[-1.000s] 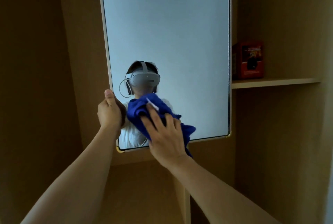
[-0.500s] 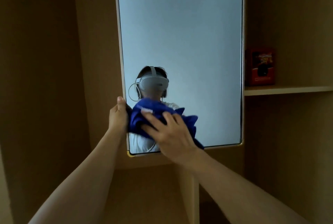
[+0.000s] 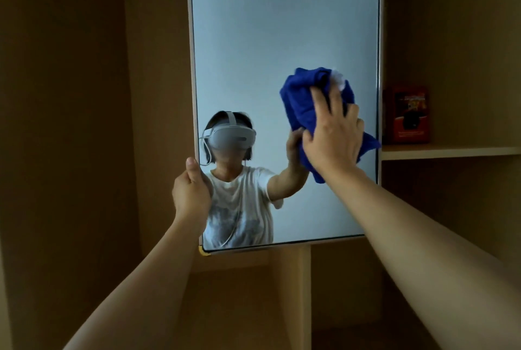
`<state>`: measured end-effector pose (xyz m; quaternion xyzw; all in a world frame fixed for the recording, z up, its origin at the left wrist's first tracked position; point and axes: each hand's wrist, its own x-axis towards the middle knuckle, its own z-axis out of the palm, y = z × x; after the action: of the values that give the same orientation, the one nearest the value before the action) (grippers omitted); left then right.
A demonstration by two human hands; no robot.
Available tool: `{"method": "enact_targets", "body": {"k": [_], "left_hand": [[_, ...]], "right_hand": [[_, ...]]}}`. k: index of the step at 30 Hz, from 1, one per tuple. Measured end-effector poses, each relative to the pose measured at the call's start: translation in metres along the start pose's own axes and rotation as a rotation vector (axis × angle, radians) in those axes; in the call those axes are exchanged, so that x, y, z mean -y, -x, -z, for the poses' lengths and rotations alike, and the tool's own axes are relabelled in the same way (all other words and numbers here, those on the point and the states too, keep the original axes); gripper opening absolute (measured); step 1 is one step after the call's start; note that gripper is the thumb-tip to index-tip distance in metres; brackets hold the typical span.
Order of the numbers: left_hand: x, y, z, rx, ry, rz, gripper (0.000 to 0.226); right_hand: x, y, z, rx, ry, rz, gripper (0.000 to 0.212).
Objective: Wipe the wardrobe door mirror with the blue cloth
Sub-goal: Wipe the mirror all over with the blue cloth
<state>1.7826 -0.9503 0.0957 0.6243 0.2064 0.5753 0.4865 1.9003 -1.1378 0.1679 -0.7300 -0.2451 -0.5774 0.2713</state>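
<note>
I'm sweeping the blue cloth (image 3: 303, 101) up from the mirror (image 3: 282, 25) bottom w/ right hand (image 3: 332, 138) pressing flat; left hand (image 3: 191, 191) is clamped on the edge; upper glass pending.

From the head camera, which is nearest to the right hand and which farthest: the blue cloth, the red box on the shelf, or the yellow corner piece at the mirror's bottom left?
Measured from the right hand:
1. Blue cloth: pressed under the palm against the mirror.
2. Red box: on the shelf, just right of the mirror.
3. Yellow corner piece: down at the mirror's bottom-left corner, below the left hand.
</note>
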Motion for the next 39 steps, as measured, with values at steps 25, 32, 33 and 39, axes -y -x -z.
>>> {"method": "enact_targets", "body": {"k": [25,32,33,39], "left_hand": [[0.009,-0.005,-0.007,-0.086,-0.025,-0.024,0.050],[0.013,-0.011,-0.009,-0.098,-0.047,-0.014,0.050],[0.011,-0.010,-0.008,-0.085,-0.015,0.020,0.047],[-0.021,-0.032,-0.002,0.060,0.122,0.205,0.037]], "right_hand": [[-0.026,0.055,-0.011,-0.007,-0.075,-0.309,0.076],[0.011,0.027,-0.007,-0.037,-0.054,-0.107,0.075],[0.017,0.026,-0.007,-0.031,-0.059,-0.048,0.075],[0.050,-0.008,0.003,0.021,-0.069,0.279,0.073]]}}
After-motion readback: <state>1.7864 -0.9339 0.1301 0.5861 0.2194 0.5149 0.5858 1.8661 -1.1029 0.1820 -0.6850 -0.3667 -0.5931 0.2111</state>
